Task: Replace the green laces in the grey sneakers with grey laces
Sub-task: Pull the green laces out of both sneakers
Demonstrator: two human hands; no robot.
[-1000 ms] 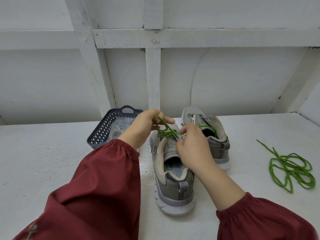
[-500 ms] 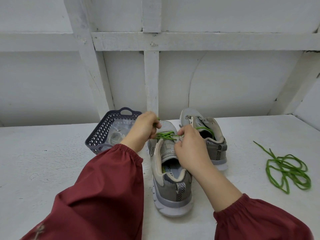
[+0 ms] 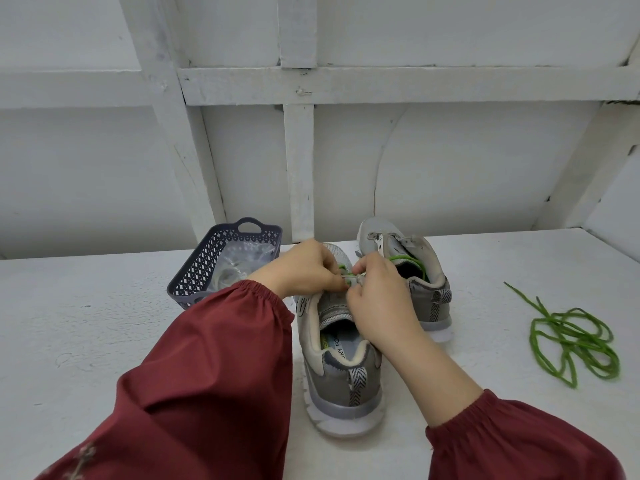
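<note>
Surface: white table point(image 3: 86, 341), white panelled wall behind.
Sneaker: near grey sneaker point(image 3: 341, 382), frame centre, green lace point(image 3: 343, 268) in its eyelets.
Hands: left hand point(image 3: 304, 268) and right hand point(image 3: 379, 292) both pinch the lace.
Technique: probably best to free one crossing at a time, steadying the upper.

white painted table point(image 3: 86, 341), kinda rough surface. the near sneaker point(image 3: 341, 386) stands on it, heel toward the camera. the other sneaker point(image 3: 426, 296) is just beside it, back and right. a greyish plastic basket point(image 3: 194, 278) sits back-left of it, and a loose green lace point(image 3: 571, 341) lies tangled well off to its right.
</note>
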